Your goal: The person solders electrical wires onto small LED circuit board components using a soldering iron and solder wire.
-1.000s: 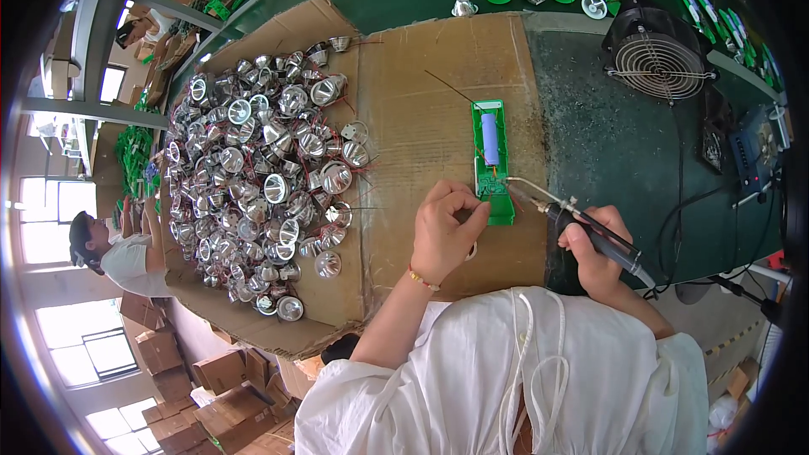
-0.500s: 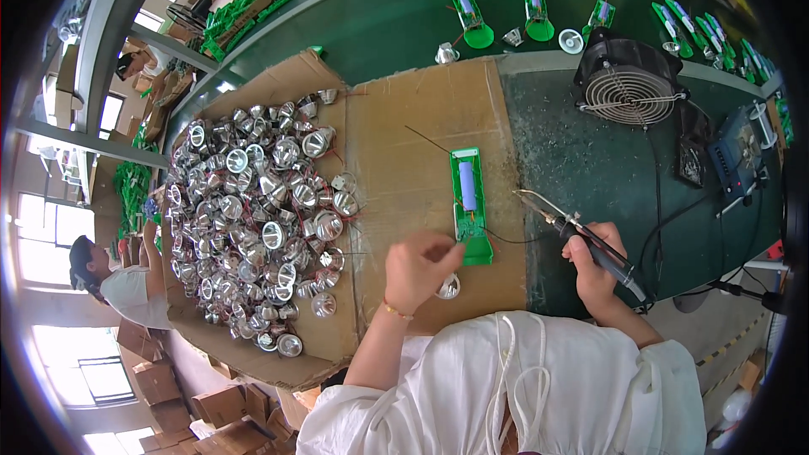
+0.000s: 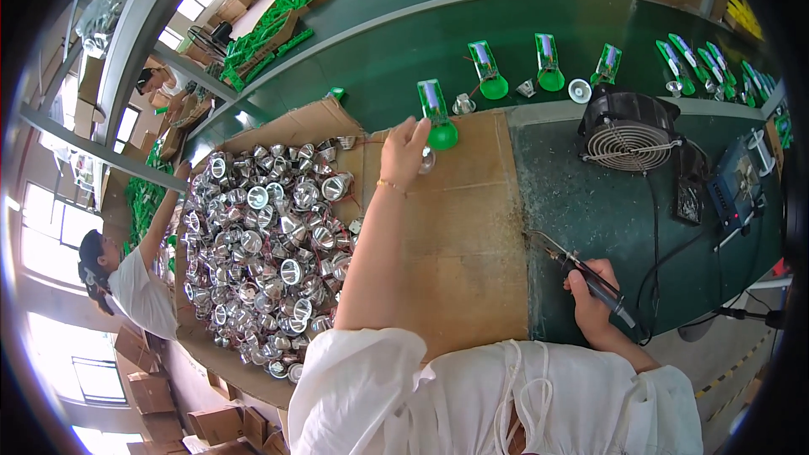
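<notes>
My left hand (image 3: 403, 152) is stretched out to the far edge of the cardboard mat, its fingers closed on the side of a green torch housing (image 3: 442, 135). A purple cylindrical battery (image 3: 431, 96) lies in that housing. Just below it, beside my fingers, is a silvery reflector cup (image 3: 427, 161). My right hand (image 3: 592, 295) grips a soldering iron (image 3: 602, 293) at the right of the mat, its tip pointing left and away from me. A big heap of reflector cups (image 3: 291, 227) with thin red wires fills the cardboard box (image 3: 333, 118) on the left.
More green housings (image 3: 548, 67) with batteries and loose reflectors line the green belt beyond. A black fan (image 3: 628, 135) stands at the right, near a blue soldering station (image 3: 737, 181) and its cables. Bare cardboard mat (image 3: 463, 261) lies before me. Another person (image 3: 135, 274) works at left.
My left hand has carried the green housing and its reflector from the middle of the mat to its far edge. My right hand keeps hold of the soldering iron. The view has shifted.
</notes>
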Tool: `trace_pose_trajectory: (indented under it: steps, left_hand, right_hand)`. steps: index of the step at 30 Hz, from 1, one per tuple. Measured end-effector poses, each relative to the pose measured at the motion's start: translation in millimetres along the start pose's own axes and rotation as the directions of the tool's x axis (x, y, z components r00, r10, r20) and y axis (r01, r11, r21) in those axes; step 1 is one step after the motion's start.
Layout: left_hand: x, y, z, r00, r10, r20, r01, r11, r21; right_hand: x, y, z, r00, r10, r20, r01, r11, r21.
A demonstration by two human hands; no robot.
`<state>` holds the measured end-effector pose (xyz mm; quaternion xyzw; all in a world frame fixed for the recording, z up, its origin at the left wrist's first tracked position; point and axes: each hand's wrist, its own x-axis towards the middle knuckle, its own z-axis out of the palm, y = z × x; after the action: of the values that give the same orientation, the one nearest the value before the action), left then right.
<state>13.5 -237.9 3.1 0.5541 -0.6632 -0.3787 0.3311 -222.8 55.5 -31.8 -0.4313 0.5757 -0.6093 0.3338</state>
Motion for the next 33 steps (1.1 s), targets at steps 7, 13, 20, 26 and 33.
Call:
trace_pose_trajectory:
  steps: [7, 13, 20, 26, 33]
  left_hand:
    - [-66.2, -9.2, 63.5, 0.883, 0.191, -0.428, -0.152, 0.981, 0.123]
    - [-94.0, -4.9, 61.7, 0.904, 0.300, -0.305, -0.216, 0.935, 0.282]
    - [-20.8, -3.3, 67.7, 0.912, 0.362, -0.193, -0.241, 0.854, 0.460]
    - [-9.6, -10.6, 68.2, 0.893, 0.349, -0.282, -0.230, 0.896, 0.380]
    - [-8.9, -3.5, 70.9, 0.863, 0.387, -0.324, -0.247, 0.884, 0.397]
  right_hand:
    - [2.0, 9.2, -6.2, 0.990, 0.116, -0.085, -0.110, 0.991, 0.076]
    - [0.5, 4.6, -4.4, 0.996, 0.083, -0.032, -0.082, 0.997, 0.011]
    - [-1.6, 14.1, -5.8, 0.997, 0.059, -0.052, -0.063, 0.996, -0.068]
    - [-2.9, 18.7, -5.0, 0.994, 0.044, -0.100, -0.054, 0.993, -0.104]
    - [-4.3, 22.0, -5.5, 0.986, 0.020, -0.163, -0.043, 0.989, -0.139]
